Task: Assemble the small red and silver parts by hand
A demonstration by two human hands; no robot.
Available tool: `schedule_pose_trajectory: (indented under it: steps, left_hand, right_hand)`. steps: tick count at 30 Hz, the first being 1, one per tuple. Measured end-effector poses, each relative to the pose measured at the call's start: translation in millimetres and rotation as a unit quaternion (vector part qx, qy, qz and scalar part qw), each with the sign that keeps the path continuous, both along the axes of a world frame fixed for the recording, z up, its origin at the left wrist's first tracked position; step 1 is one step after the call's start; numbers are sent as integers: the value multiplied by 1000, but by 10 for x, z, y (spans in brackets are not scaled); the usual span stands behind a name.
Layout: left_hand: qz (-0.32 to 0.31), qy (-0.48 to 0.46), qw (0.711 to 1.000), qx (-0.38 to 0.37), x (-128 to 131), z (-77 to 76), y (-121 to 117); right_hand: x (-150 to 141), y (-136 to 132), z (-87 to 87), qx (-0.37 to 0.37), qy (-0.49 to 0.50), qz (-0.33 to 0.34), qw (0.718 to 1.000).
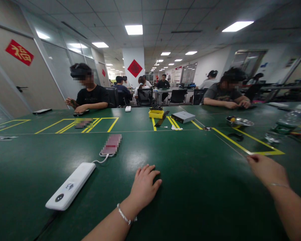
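- Thin pale line point(230, 145) on green tbl point(185, 201), runs up to R hand point(268, 170); can't tell if cord or seam.
- R fingers curled, tips tog., nr yellow tape point(271, 153); can't tell if pinching anything.
- L hand point(145, 185) palm down on/just over tbl, fingers slightly spread, thumb apart.
- Left of it: white device point(71, 185), cabled to phone point(111, 145).
- Beyond R hand: bottle point(282, 125), metal bowl point(243, 125).
- Across tbl: 2 ppl seated, black tee point(91, 97) & grey tee point(213, 93).

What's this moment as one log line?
left hand: palm-down, green table; right hand: curled beside yellow tape; smartphone: plugged into white cable
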State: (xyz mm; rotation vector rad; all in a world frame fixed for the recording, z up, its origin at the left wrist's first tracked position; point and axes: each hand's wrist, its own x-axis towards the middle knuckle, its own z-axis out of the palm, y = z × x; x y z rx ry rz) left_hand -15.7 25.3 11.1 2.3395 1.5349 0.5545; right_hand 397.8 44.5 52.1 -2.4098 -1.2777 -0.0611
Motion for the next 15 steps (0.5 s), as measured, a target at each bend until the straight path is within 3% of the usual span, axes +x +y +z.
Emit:
schedule_pose_trajectory:
  steps: [2,4,7,9,12,15]
  left_hand:
    - [1,-16,1000,11,15,9,-11]
    - [-3,-43,999,14,44,28,-40]
    - [2,-82,997,3,109,57,-111]
    - [3,-99,995,0,147,63,-157]
    - [-11,-111,994,2,162,51,-185]
    - [-9,-133,991,-5,129,29,-146]
  right_hand:
    - [-397,153,21,-9,50,78,996]
    - [-934,140,16,8,106,181,978]
    - [-1787,-51,-64,12,185,331,925]
    - [-2232,-194,-146,8,236,390,890]
    - [-2561,-303,-240,-2,298,425,855]
    - [-2437,-216,-242,-6,292,452,843]
